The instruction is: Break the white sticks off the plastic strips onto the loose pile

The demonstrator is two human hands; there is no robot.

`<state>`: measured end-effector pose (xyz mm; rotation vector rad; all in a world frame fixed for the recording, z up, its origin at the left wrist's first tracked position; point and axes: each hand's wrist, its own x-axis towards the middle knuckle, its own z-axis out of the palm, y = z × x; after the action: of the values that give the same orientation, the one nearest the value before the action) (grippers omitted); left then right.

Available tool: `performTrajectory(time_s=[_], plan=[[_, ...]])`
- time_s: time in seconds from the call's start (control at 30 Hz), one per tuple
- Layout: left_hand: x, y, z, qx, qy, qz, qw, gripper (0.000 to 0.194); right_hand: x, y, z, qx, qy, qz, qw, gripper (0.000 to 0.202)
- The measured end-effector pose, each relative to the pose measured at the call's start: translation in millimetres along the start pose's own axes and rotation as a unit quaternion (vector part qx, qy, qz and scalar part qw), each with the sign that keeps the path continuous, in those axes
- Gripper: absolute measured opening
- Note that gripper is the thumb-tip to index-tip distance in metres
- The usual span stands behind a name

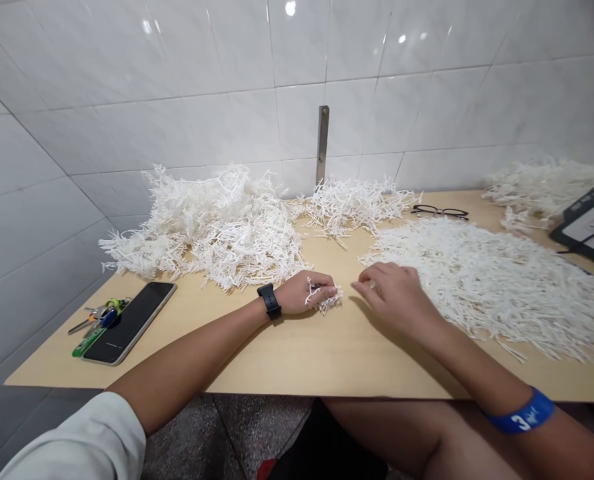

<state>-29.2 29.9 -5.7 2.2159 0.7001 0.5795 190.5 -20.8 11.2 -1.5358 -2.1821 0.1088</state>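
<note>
My left hand (298, 292), with a black band on its wrist, is closed around a small bunch of white branching strands (331, 301) just above the wooden tabletop (277, 367). Some strand ends stick out past the thumb. A short gap to the right, my right hand (394, 292) has its fingers curled together; whatever they pinch is too small to make out. Beside that hand spreads a wide, flat heap of loose white strands (481, 273). A taller tangled pile of white branching pieces (227, 227) stands behind and left of my left hand.
Against the tiled wall lies a smaller white pile (357, 203) below a metal bracket (323, 143). Glasses (439, 212) rest behind the flat heap. Another pile (541, 190) and a dark-framed panel (589, 223) are far right. At left lie a phone (131, 320) and keys (94, 319).
</note>
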Motion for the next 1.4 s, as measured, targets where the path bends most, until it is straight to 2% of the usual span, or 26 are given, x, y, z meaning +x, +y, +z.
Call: performTrajectory(time_s=[0.1,0.17,0.3,0.4,0.47,0.53,0.6,0.67,0.73,0.77,0.8,0.87,0.93,1.0,1.2,1.33,1.37,1.4], plan=[[-2.1,3.6,3.8,-0.006,0.012,0.016,1.000,0.043,1.2,-14.7,9.1,0.137,-0.094,0.007,0.986,0.045],[-2.9,3.8,3.8,0.001,0.018,0.019,1.000,0.043,1.8,-20.2,13.3,0.175,-0.122,-0.004,0.977,0.048],[-1.9,3.1,4.7,0.012,-0.003,-0.004,1.000,0.040,0.7,-20.1,14.4,0.167,-0.162,-0.006,0.973,0.041],[0.1,0.8,6.9,0.023,-0.014,-0.015,1.000,0.038,-3.8,-17.7,6.1,0.158,-0.206,0.006,0.966,0.035],[1.2,-2.8,6.2,0.040,0.018,-0.035,0.998,0.037,-8.3,-14.3,-3.3,0.152,-0.250,-0.005,0.956,0.036],[1.8,-6.4,3.7,0.052,0.055,-0.053,0.996,0.037,-11.9,-7.4,-12.6,0.129,-0.261,-0.020,0.956,0.038],[1.9,-7.2,1.2,0.044,0.068,-0.052,0.995,0.038,-12.5,2.4,-18.2,0.068,-0.192,-0.033,0.978,0.035],[1.8,-3.9,1.3,0.018,0.065,-0.040,0.997,0.040,-9.5,11.1,-18.0,-0.021,-0.059,-0.031,0.998,0.029],[1.5,2.3,4.1,-0.012,0.069,-0.036,0.997,0.041,-4.8,14.0,-12.9,-0.071,0.043,-0.014,0.996,0.029],[1.3,5.6,6.0,-0.024,0.072,-0.036,0.996,0.041,-2.5,12.4,-9.3,-0.063,0.057,0.005,0.996,0.027],[1.0,8.3,7.9,-0.033,0.074,-0.036,0.996,0.042,-0.5,9.1,-5.3,-0.029,0.044,0.029,0.998,0.028],[0.5,11.4,10.5,-0.042,0.081,-0.032,0.995,0.042,2.4,-1.0,2.5,0.084,-0.032,0.071,0.993,0.038],[0.1,11.3,11.8,-0.045,0.083,-0.023,0.995,0.040,4.1,-11.2,8.9,0.191,-0.110,0.076,0.972,0.044],[0.0,9.5,12.8,-0.041,0.077,-0.018,0.996,0.038,4.8,-18.0,12.6,0.247,-0.148,0.058,0.956,0.043],[1.2,2.7,18.8,0.000,0.069,-0.034,0.997,0.037,-0.7,-21.9,5.5,0.233,-0.210,0.071,0.947,0.036],[2.2,-7.9,8.4,0.043,0.128,-0.079,0.988,0.039,-6.7,-14.4,-9.5,0.229,-0.282,0.032,0.931,0.036],[2.4,-9.9,4.4,0.048,0.129,-0.084,0.987,0.040,-7.1,-10.4,-12.3,0.213,-0.275,0.020,0.937,0.036],[2.5,-11.1,1.0,0.042,0.122,-0.082,0.988,0.040,-6.8,-5.9,-14.1,0.181,-0.243,0.011,0.953,0.035]])
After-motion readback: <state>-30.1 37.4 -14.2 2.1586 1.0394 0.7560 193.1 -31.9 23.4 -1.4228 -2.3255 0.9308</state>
